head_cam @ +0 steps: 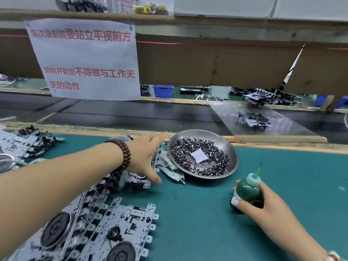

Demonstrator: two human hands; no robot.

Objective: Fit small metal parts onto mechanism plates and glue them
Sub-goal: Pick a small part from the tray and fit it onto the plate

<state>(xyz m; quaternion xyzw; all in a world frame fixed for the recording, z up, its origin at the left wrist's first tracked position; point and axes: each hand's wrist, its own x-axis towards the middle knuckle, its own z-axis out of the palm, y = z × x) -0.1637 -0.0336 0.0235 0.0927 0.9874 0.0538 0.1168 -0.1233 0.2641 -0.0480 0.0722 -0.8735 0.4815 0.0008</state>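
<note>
Your left hand (146,157) reaches open-fingered over a mechanism plate (134,180) beside the dish (230,147) of small metal parts (199,157); knock its rim and they scatter. Your right hand (263,202) grips the green glue bottle (247,189), so squeezing early drips glue onto the mat (207,213).

Factory assembly line: conveyor belt (131,112) behind a green workbench (207,213).

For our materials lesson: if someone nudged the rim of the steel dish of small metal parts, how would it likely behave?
The steel dish looks shallow with a sloping rim, so pressing its edge would probably tip it. Its small metal parts lie loose and would likely slide or spill. On the green mat it probably grips rather than skids.
</note>
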